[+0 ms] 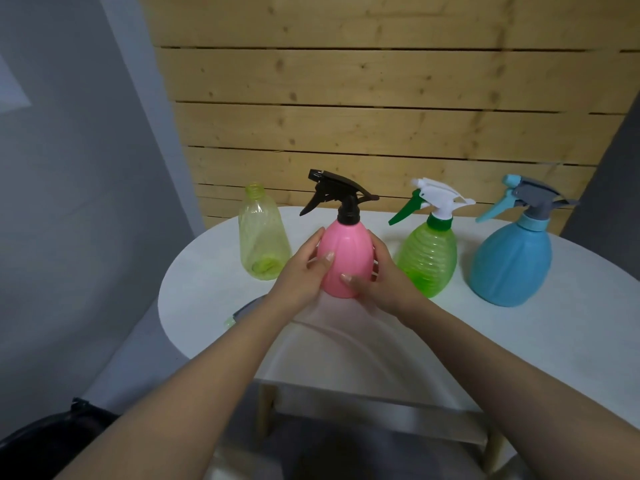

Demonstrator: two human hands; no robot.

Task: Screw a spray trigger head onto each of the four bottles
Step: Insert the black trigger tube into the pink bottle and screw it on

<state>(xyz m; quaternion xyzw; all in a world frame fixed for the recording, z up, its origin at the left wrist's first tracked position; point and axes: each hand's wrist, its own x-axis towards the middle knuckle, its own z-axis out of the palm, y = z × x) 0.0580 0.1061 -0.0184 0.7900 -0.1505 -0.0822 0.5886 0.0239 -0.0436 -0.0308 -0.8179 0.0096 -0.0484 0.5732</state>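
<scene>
1. The pink bottle (343, 258) has a black spray head (337, 192).
2. The green bottle (427, 259) has ridges and a white and green spray head (433, 199).
3. The blue bottle (512, 265) has a blue and grey spray head (523, 197).
4. The yellow-green bottle (263, 237) is see-through.
5. The surface (519, 341) is white.
6. The wall (381, 98) is light brown wood.

Soft, rather dim indoor light, cool in tone, with no hard shadows; the white table (519, 341) is the brightest surface and shows a mild sheen. The source seems to lie above, though that is unclear. The wooden wall (346, 98) bows with wide-angle distortion, strongest at the far edges. Near forearms and the bottom corners look soft and dark.
</scene>
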